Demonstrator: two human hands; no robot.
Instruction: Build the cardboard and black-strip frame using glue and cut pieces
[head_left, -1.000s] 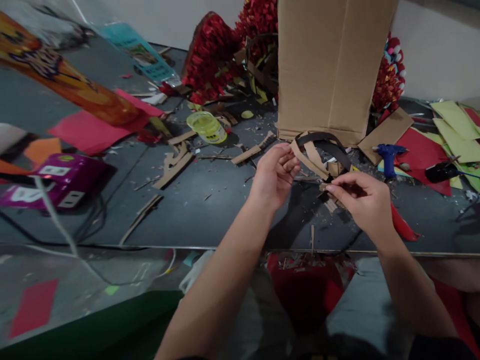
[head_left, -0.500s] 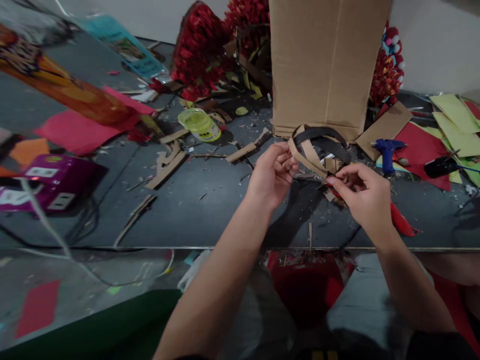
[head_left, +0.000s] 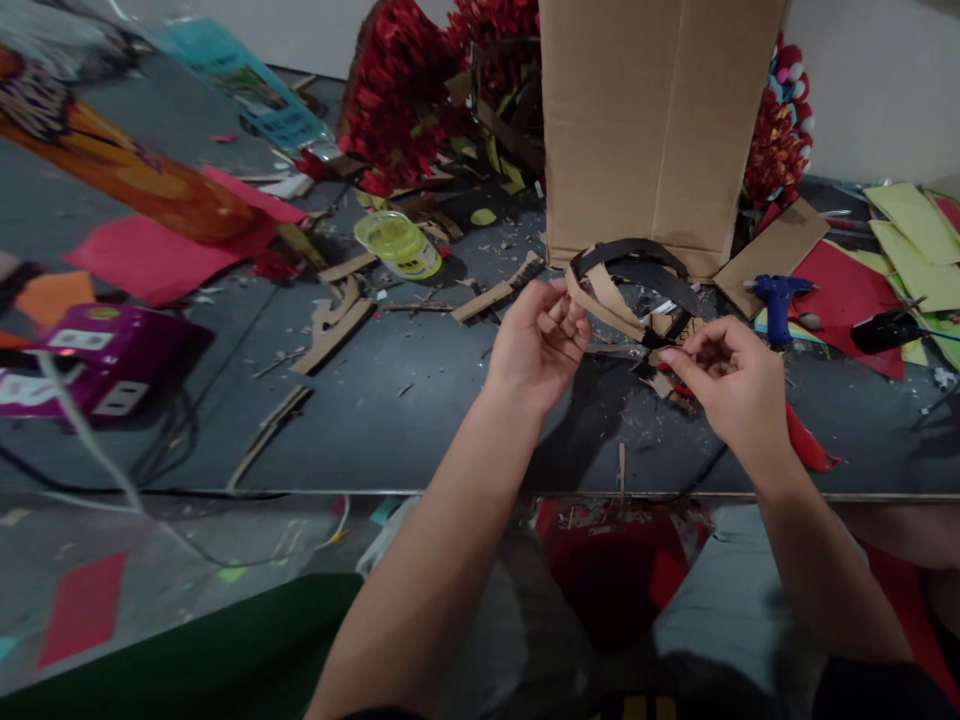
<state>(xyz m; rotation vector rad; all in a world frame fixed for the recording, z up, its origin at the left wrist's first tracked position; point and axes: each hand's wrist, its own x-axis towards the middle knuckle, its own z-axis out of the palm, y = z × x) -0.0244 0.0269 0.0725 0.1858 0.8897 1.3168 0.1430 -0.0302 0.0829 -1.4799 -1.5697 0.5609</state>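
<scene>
While hands (head_left: 536,345) (head_left: 739,385) hold cardboard (head_left: 609,292), the yellow tub (head_left: 411,250) has unclear contents.

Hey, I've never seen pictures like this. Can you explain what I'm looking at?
There's no machine here, just a person's bare hands. The camera sits on their head, looking forward and down. The left hand holds one side of a loop of strips, brown and black; the right hand pinches its lower end. On the dark table lie cardboard scraps, a blue glue gun and red paper. A tall cardboard piece stands behind.
</scene>
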